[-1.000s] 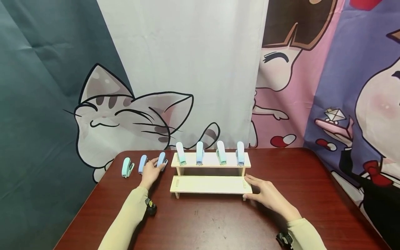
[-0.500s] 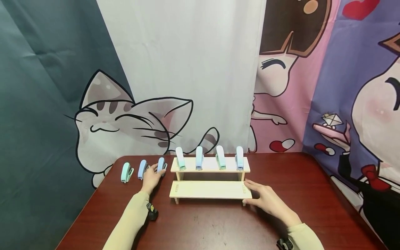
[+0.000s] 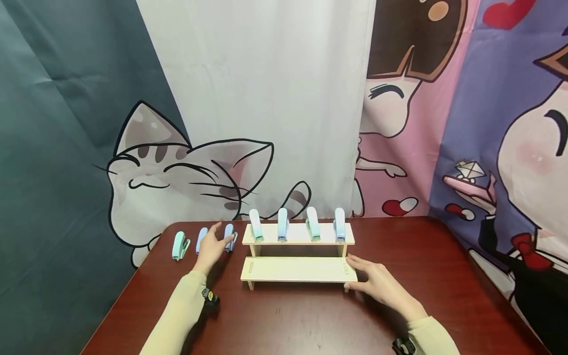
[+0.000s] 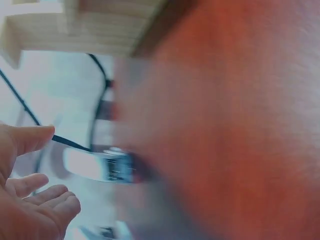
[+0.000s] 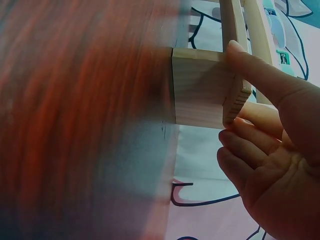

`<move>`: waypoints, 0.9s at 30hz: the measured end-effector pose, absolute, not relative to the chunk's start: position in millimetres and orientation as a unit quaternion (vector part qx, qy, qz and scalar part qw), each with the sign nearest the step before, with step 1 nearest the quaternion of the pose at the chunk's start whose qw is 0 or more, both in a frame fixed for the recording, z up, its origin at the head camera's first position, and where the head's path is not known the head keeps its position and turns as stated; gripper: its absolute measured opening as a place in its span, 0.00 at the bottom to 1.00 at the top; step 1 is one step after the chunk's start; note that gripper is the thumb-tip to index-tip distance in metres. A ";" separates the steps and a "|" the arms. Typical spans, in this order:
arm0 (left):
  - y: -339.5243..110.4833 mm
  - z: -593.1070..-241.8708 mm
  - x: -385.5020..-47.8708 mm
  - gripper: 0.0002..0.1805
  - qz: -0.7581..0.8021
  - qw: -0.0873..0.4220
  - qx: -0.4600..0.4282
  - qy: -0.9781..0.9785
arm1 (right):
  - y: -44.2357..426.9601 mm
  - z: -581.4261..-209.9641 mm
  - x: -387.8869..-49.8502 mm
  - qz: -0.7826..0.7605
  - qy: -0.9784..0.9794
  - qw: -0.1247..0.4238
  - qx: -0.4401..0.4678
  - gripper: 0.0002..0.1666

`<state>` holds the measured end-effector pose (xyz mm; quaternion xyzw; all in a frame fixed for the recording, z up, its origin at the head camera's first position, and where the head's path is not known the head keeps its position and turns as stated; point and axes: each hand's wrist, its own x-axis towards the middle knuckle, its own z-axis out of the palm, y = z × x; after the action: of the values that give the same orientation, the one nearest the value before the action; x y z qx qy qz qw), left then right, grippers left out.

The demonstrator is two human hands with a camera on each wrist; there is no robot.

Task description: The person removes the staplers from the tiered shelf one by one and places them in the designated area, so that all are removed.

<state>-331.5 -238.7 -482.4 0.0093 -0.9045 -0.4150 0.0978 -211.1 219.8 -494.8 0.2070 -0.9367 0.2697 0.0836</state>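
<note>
- The fingers (image 4: 60, 202) of the left hand (image 3: 209, 251) were spread and, as far as we could see, pinched nothing; the inner blue stapler (image 3: 229, 236) stood on the table (image 3: 284, 320) near its far edge, left of the middle. Whether the thumb touched it we could not tell.
- We judged that stapler easy to topple: it appeared to stand on end, so an off-centre push from the thumb could have tipped it toward the far edge.
- The outer blue stapler (image 3: 200, 240) was close beside the same hand, partly hidden by it in the head view. A sideways sweep there could have knocked it toward the teal stapler (image 3: 179, 245), the one nearest the table's far left corner.
- The right hand (image 3: 381, 283) held the right end of the lower tier (image 3: 298, 271) between thumb and fingers. Had it pulled toward the table's near edge, we thought the whole wooden stand (image 3: 298, 259) might have slid or twisted.
- Such a jolt could have upset the four staplers (image 3: 283, 224) lined up on the upper tier (image 3: 298, 236), since we saw nothing fencing them in at that tier's edges.
</note>
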 end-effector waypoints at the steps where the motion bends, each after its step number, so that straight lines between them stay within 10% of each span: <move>1: -237.5 -475.1 -330.4 0.39 -0.416 0.103 0.004 -0.903 | 219.9 -494.4 -211.5 0.269 -0.937 0.084 0.207 0.41; 13: -194.7 -411.6 -301.2 0.38 -0.514 0.105 -0.085 -0.847 | 219.9 -494.3 -210.4 0.275 -0.936 0.079 0.205 0.42; 27: -148.8 -421.1 -293.4 0.52 -0.475 0.095 -0.105 -0.869 | 220.2 -492.5 -210.6 0.274 -0.935 0.086 0.210 0.42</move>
<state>-293.4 -148.8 -421.1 -0.1047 -0.8685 -0.4752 0.0945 -210.6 220.2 -492.5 0.2097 -0.9347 0.2737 0.0862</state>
